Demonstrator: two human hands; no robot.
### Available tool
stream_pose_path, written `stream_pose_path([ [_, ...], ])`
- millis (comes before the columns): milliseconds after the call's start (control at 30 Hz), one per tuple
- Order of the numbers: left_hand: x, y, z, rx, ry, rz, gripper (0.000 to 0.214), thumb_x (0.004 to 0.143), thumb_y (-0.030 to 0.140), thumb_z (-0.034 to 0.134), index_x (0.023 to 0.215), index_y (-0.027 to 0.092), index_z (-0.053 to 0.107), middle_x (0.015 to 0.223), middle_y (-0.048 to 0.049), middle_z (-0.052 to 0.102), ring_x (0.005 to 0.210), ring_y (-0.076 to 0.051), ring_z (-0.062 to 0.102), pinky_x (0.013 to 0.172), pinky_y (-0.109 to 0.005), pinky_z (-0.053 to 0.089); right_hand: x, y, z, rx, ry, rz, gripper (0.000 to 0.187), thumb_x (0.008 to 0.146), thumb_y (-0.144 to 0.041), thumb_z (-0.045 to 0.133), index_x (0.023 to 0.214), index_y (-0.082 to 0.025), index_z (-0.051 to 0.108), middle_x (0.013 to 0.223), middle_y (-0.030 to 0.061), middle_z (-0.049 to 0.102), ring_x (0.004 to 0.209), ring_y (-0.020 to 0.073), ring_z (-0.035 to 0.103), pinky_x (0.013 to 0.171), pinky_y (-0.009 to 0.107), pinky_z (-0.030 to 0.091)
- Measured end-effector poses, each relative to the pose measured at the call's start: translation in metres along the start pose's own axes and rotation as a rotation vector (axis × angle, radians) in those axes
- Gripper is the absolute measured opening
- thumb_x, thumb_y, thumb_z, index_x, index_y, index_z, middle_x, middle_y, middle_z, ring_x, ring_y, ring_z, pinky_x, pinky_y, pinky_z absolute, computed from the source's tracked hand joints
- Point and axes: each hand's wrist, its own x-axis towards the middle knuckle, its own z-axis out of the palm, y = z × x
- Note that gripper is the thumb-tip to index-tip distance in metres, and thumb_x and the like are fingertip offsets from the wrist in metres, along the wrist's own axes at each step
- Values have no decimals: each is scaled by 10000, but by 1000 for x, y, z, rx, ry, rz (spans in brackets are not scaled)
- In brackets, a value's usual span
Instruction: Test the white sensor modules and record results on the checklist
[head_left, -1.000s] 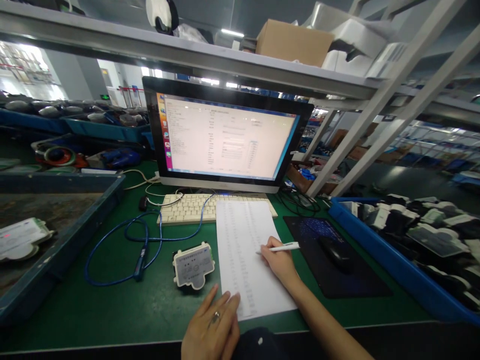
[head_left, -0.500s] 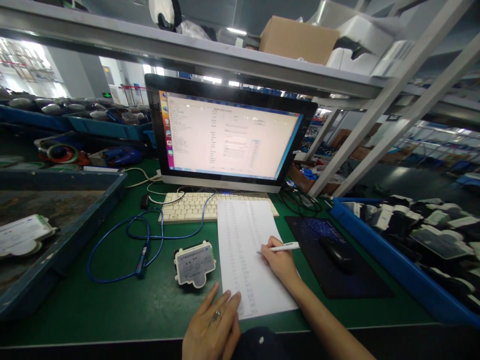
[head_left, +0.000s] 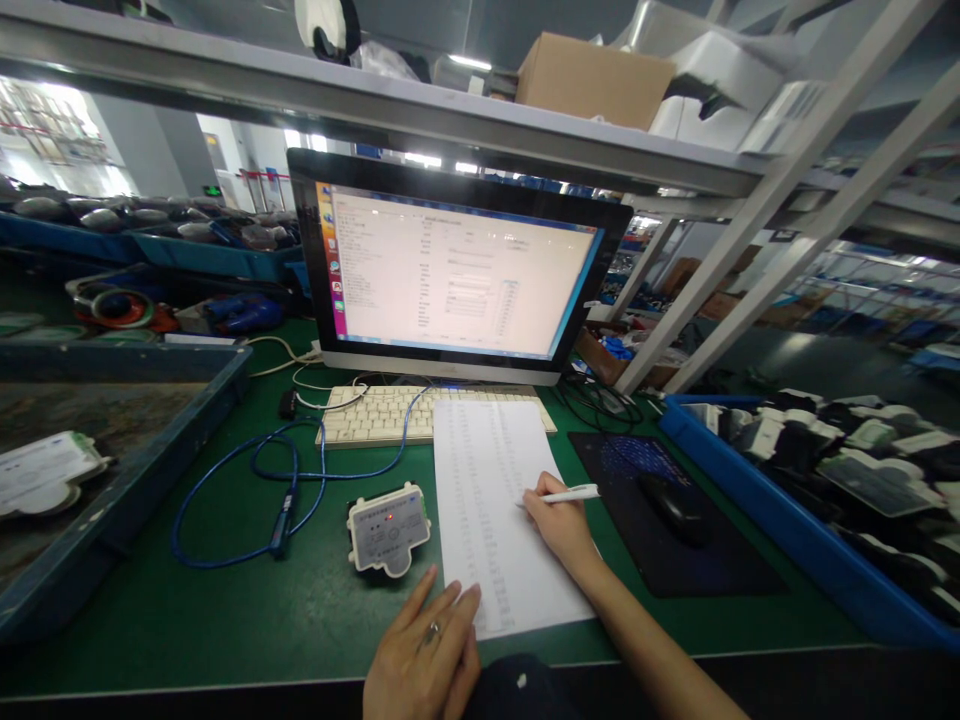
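Note:
My right hand (head_left: 559, 528) grips a white pen (head_left: 568, 494) with its tip on a long printed sheet of paper (head_left: 491, 500) lying on the green bench. My left hand (head_left: 424, 655) lies flat with fingers stretched out, its fingertips on the sheet's lower left corner. Just left of the paper sits a small grey-white device (head_left: 388, 528) with a tiny red light lit on its face. A blue cable (head_left: 251, 490) loops across the mat to the left of it.
A lit monitor (head_left: 454, 275) and a white keyboard (head_left: 382, 413) stand behind the paper. A black mouse (head_left: 673, 508) rests on a dark mat (head_left: 660, 520). A blue bin (head_left: 780, 520) of grey-white devices is at right, a dark tray (head_left: 127, 480) at left. Shelving runs overhead.
A red light has come on on the small device. Both hands stay where they were, pen still on the paper.

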Motion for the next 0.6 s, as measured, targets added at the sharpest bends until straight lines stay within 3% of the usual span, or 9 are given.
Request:
stream_pose_path([
  [433,2,-1,-1,-10,27,9,280,831,51,486,1053,126,639,889,-28,745,874,-96,698,1068,-268,394,0,-6,-3,101,51,62,260,620,-336,553,478,-245,354,385,-56,422,393,105,387,423,242,313],
  [600,-15,-12,22,60,132,68,269,827,37,470,990,131,662,789,3,744,807,-82,707,1095,-257,349,4,-9,-9,247,83,140,316,674,-520,564,606,-236,443,461,-28,525,359,105,404,339,221,284],
])
